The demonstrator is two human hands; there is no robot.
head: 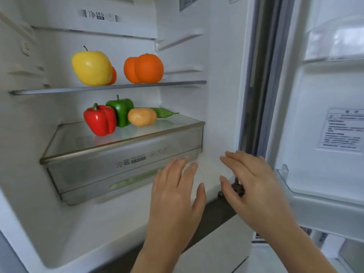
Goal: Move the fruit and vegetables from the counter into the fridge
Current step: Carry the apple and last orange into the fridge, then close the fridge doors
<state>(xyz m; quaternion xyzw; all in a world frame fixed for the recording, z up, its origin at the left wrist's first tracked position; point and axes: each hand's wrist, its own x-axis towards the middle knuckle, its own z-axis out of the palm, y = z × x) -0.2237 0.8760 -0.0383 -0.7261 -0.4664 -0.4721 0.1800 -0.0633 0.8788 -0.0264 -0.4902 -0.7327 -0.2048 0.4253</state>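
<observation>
Bright, even white light fills the fridge interior (65, 203), with faint shadows. Motion blur softens both hands and door labels. Wide-angle distortion bends edges.

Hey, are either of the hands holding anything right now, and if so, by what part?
Nothing is held. The left hand and right hand are both empty in front of the open fridge, fingers straight and spread.

glossy red pepper (100, 120), glass shelf (110, 88)

Three oranges (149, 68) (129, 69) (113, 75), two peppers (100, 120) (121, 111), one apple (91, 67), one potato (142, 116), one green vegetable (165, 112).
</observation>
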